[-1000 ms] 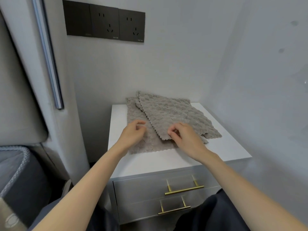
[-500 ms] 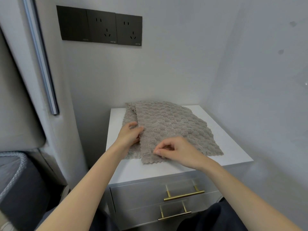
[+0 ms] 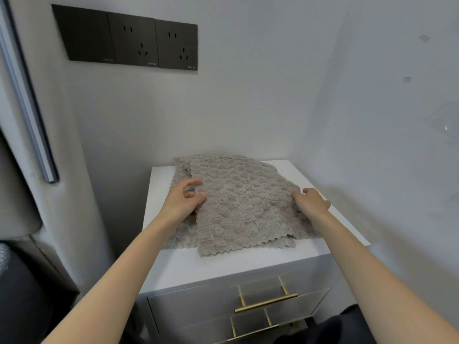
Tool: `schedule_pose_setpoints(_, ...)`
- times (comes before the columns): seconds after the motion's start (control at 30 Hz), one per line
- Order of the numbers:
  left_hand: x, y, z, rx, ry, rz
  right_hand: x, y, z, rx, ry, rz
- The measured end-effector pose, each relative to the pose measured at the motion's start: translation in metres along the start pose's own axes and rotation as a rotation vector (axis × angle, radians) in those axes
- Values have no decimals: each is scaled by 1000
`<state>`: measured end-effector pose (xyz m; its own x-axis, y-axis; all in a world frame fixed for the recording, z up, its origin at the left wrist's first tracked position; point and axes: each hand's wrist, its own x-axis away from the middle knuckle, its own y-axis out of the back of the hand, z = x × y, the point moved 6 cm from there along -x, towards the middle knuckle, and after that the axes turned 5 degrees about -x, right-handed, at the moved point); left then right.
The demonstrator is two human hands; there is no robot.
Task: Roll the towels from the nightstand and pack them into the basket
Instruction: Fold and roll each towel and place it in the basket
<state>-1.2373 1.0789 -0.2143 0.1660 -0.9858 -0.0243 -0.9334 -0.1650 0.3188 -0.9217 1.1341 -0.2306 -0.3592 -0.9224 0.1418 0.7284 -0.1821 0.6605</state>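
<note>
Grey-brown textured towels lie stacked on the white nightstand (image 3: 188,266). The top towel (image 3: 243,207) lies spread flat over a lower towel (image 3: 178,237) whose edge shows at the left and front. My left hand (image 3: 183,202) pinches the top towel's left edge between thumb and fingers. My right hand (image 3: 310,201) grips the towel's right edge, fingers curled into the cloth. No basket is in view.
The nightstand stands in a corner, walls close behind and to the right. It has two drawers with gold handles (image 3: 265,302). Black wall sockets (image 3: 129,38) hang above. A dark padded bed edge (image 3: 22,276) lies at the left.
The top towel has been straightened on the pile. My right hand moved from the towel's front edge to its right edge. My left hand shifted further back along the left edge.
</note>
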Motion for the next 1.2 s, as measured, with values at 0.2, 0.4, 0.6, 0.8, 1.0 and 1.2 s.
schedule_pose_setpoints(0.2, 2, 6, -3, -62, -67, -84, 1, 3, 1, -326, 8, -37)
schedule_pose_setpoints(0.4, 3, 19, -12, -28, -146, -217, 18, 26, 14, -531, 151, -193)
schedule_pose_setpoints(0.6, 12, 45, -28, -79, -275, -387, 34, 51, 34, -828, 315, -203)
schedule_pose_setpoints(0.8, 24, 61, -34, -109, -307, -526, 56, 44, 58, -1096, 387, 64)
schedule_pose_setpoints(1.0, 27, 66, -41, -30, -333, -514, 72, 53, 70, -1161, 458, 39)
schedule_pose_setpoints(1.2, 29, 59, -47, 284, -291, -300, 79, 54, 70, -1134, 466, -44)
